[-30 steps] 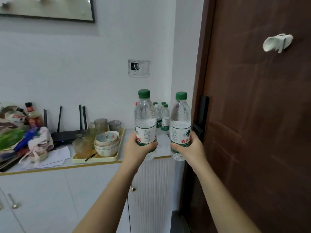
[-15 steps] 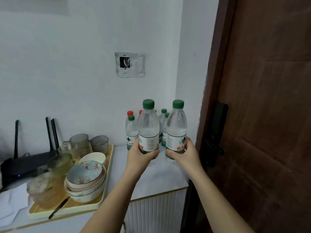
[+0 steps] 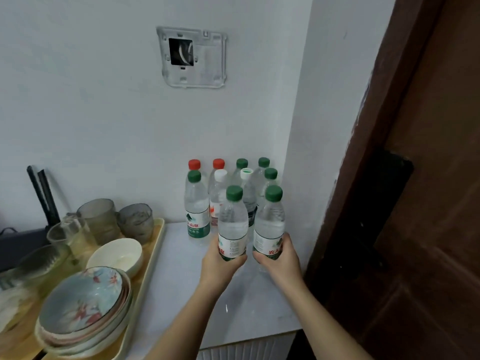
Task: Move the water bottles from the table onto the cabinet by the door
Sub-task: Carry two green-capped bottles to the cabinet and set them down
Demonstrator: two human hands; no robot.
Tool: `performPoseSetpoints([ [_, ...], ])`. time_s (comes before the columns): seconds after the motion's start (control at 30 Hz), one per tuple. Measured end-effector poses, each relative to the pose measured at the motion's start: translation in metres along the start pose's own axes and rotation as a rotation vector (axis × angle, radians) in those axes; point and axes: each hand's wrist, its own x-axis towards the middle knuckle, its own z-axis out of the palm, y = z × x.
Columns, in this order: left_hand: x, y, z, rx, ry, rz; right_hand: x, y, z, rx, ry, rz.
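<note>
My left hand (image 3: 219,265) grips a green-capped water bottle (image 3: 232,222) around its label. My right hand (image 3: 279,261) grips a second green-capped bottle (image 3: 270,219) right beside it. Both bottles stand upright, low over the white cabinet top (image 3: 246,307); whether their bases touch it I cannot tell. Directly behind them, in the corner by the wall, stands a cluster of several water bottles (image 3: 198,203) with green, red and white caps.
A yellow tray (image 3: 153,258) on the left of the cabinet carries stacked bowls (image 3: 83,305), a cream bowl (image 3: 117,255) and glass cups (image 3: 98,219). The brown door (image 3: 415,203) with a black lock plate stands to the right. A black router (image 3: 20,242) sits far left.
Both hands have moved forward and down with their bottles, closer to the bottle cluster and the cabinet top. The view has come nearer to the cabinet.
</note>
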Motion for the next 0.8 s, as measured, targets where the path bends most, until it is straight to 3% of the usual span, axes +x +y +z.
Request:
performPoseSetpoints([
  [0.37, 0.020, -0.025, 0.025, 0.031, 0.064, -0.021, 0.029, 0.033, 0.003, 0.011, -0.076, -0.042],
  [0.8, 0.041, -0.020, 0.020, 0.230, -0.140, 0.034, 0.044, 0.048, 0.000, 0.053, -0.119, -0.022],
])
